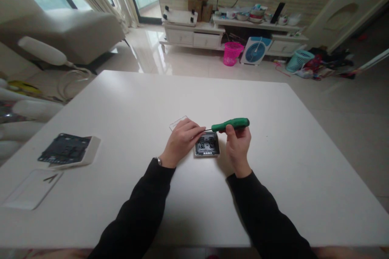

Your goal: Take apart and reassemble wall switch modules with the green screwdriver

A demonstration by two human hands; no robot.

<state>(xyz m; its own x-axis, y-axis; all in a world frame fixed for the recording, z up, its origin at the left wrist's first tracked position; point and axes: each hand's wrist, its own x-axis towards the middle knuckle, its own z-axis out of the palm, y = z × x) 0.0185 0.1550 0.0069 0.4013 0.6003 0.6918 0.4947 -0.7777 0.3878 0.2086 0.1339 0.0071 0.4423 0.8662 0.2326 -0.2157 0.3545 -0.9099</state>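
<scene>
A green-handled screwdriver (232,124) lies level in my right hand (238,145), its thin metal shaft pointing left. The shaft's tip meets the pinched fingertips of my left hand (184,137); anything tiny between those fingers is hidden. Just below them, a small square wall-switch-like unit (207,145) with a black inside and a pale rim rests on the table, partly covered by the left fingers. Behind my left hand, part of a thin clear-looking plate (176,124) shows.
On the white table (194,206), a black panel (67,148) leans on a white box (93,150) at the left. Nearer me lies a white plate (28,190) bearing two small screw-like pieces (51,178). A pink basket (232,53) and a fan (256,51) stand beyond the table.
</scene>
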